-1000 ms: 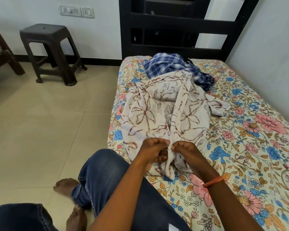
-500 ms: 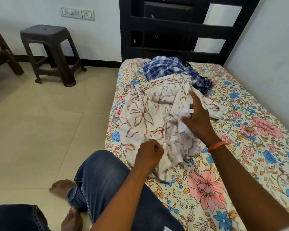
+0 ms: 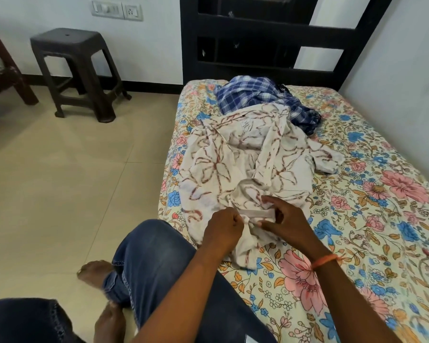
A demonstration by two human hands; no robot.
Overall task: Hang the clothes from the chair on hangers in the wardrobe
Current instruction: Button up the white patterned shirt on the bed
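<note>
A white shirt (image 3: 233, 164) with a brown branch print lies spread on the floral bed sheet (image 3: 372, 219), collar and label facing up at the far end. My left hand (image 3: 223, 229) grips the shirt's near edge in a fist. My right hand (image 3: 282, 219) pinches a fold of the same edge just to the right, fingers curled around the fabric. Behind the white shirt lies a crumpled blue checked shirt (image 3: 260, 95). No hanger or wardrobe is in view.
A dark plastic stool (image 3: 74, 70) stands on the tiled floor at the left by the wall. A dark bed headboard (image 3: 270, 35) rises behind the clothes. A wall runs along the bed's right side. My jeans-clad knee (image 3: 154, 253) is against the bed's near left corner.
My right hand came back from the middle of the white shirt to its near edge beside my left hand, pulling fabric with it. My left hand kept its grip.
</note>
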